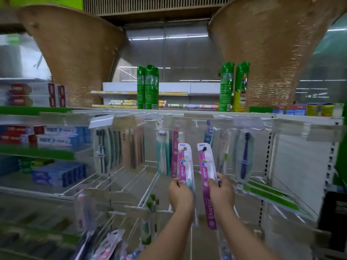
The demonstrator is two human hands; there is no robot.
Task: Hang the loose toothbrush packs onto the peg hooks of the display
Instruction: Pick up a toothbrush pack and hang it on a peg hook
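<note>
1. Shop shelving surrounds a white pegged display, and two purple toothbrush packs stand upright in front of it, just right of centre.
2. The left pack [183,160] and the right pack [205,166] are side by side with a narrow gap between them and their hang holes at 12 o'clock.
3. The left hand [179,194] grips the lower part of the left pack, with its fingers curled round the card. The right hand [222,192] pinches the right pack near its middle, and that pack's tail runs down past the wrist toward 6 o'clock.
4. This looks like the carrying and aiming step, with neither pack on a hook yet.
5. Hung packs [163,156] fill the upper row at 11 and 1 o'clock of the held pair. Bare peg hooks [150,187] jut out at 8 o'clock, lower down.
6. Next, one hang hole probably has to be lined up with a hook tip and slid on, and a tilted card could miss.
7. More loose packs [105,244] lie at 7 o'clock, toothpaste boxes [58,173] at 9 and green spray cans [148,87] at 11.
</note>
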